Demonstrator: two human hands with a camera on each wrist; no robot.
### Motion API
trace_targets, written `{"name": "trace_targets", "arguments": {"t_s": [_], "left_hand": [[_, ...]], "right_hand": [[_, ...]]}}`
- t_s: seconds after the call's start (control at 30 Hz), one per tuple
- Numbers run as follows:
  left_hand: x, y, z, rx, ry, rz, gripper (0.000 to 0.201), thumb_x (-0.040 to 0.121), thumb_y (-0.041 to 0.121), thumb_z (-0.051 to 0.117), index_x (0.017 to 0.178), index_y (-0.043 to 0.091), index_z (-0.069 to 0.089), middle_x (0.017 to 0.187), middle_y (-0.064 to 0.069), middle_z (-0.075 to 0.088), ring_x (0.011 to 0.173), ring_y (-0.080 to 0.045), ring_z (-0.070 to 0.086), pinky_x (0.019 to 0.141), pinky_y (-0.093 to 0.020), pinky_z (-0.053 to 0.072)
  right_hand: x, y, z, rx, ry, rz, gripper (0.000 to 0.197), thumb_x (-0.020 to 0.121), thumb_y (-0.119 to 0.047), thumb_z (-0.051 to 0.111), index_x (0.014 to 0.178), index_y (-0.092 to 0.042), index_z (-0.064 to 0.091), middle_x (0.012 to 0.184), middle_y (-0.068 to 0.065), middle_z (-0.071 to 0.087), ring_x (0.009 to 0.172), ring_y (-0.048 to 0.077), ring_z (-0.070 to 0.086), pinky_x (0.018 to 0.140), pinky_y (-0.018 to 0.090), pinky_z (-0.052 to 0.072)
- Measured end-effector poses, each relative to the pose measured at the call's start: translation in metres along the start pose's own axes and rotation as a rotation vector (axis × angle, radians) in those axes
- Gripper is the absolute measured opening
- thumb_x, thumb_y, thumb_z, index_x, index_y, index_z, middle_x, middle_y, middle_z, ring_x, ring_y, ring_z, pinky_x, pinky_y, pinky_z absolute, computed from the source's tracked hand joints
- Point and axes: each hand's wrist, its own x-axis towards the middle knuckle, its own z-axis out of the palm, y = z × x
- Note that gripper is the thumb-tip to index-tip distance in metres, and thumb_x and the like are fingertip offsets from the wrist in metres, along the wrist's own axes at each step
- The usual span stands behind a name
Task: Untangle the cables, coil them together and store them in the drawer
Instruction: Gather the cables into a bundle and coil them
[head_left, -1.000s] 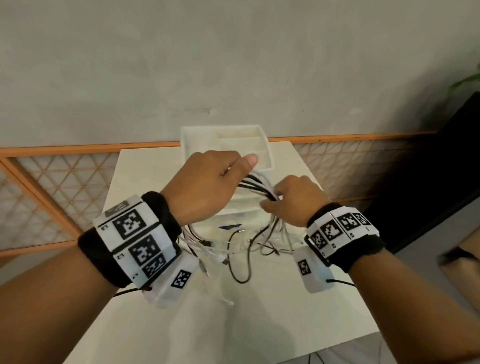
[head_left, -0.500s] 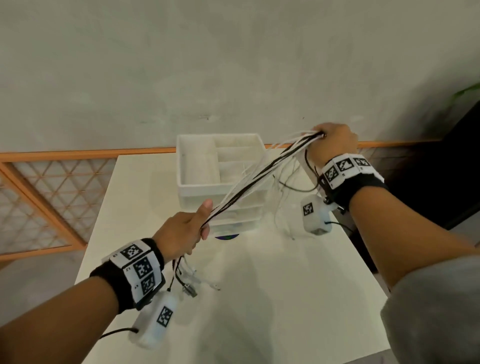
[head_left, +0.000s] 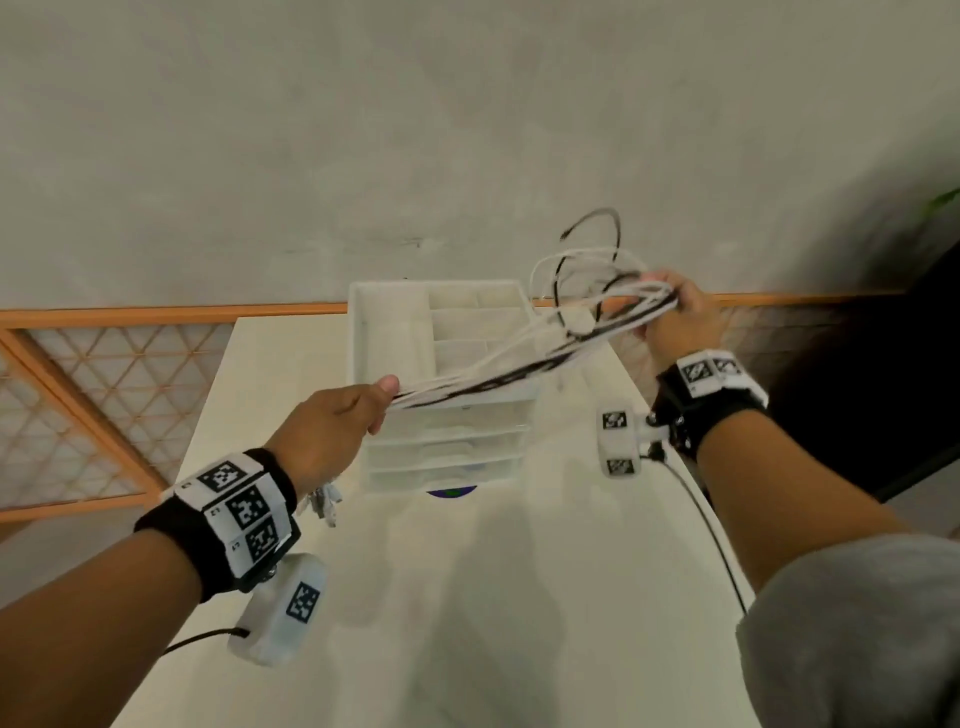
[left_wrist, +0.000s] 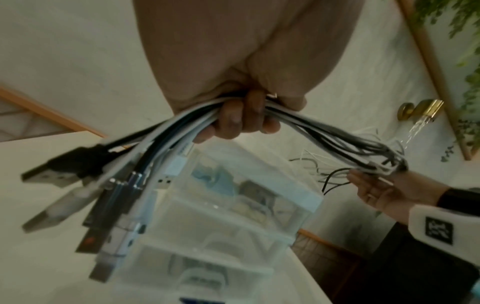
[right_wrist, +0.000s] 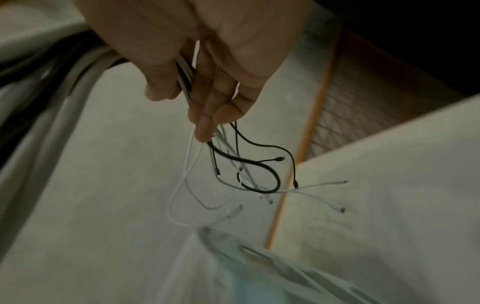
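A bundle of several black and white cables (head_left: 519, 371) stretches in the air between both hands, above the white drawer unit (head_left: 441, 447). My left hand (head_left: 332, 431) grips one end in a fist; the USB plugs (left_wrist: 85, 195) hang below its fingers (left_wrist: 241, 121). My right hand (head_left: 675, 317) holds the other end up at the right, thumb against fingers (right_wrist: 207, 107), and the loose thin ends (right_wrist: 254, 174) curl out beyond it. The unit's top tray (head_left: 363, 332) has open compartments; its drawers below are pushed in.
The white table (head_left: 467, 597) carries the drawer unit near its far edge. An orange-framed lattice rail (head_left: 104, 364) runs behind it along a grey wall. A dark area lies to the right of the table. A blue round thing (head_left: 452, 491) peeks from under the unit.
The hands started close together over the unit, then drew apart, pulling the bundle taut. Now the left hand is higher and the loose ends loop up past the right hand.
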Motion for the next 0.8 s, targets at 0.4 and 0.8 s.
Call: {"name": "trace_targets", "arguments": {"t_s": [0.4,0.8], "left_hand": [[-0.050,-0.047,0.045,0.278,-0.311,-0.070,0.045,0.101,0.049,0.038,0.070,0.023,0.057,0.067,0.006,0.054,0.063,-0.012,0.049,0.064,-0.024,0.037],[-0.081,-0.024,0.063,0.248,-0.388,0.093,0.034,0.099,0.048,0.048,0.091,0.020,0.067,0.073,0.010,0.059,0.067,-0.007,0.053,0.061,-0.018,0.035]], "right_hand": [[-0.149,0.162,-0.077,-0.562,-0.291,0.748,0.045,0.084,-0.003,0.066,0.123,-0.023,0.069,0.077,0.009,0.072,0.066,0.028,0.067,0.063,0.030,0.056],[-0.262,0.020,0.002,-0.608,-0.881,-0.040,0.030,0.080,-0.030,0.077,0.109,-0.032,0.069,0.087,-0.008,0.062,0.062,0.005,0.048,0.065,0.020,0.040]]}}
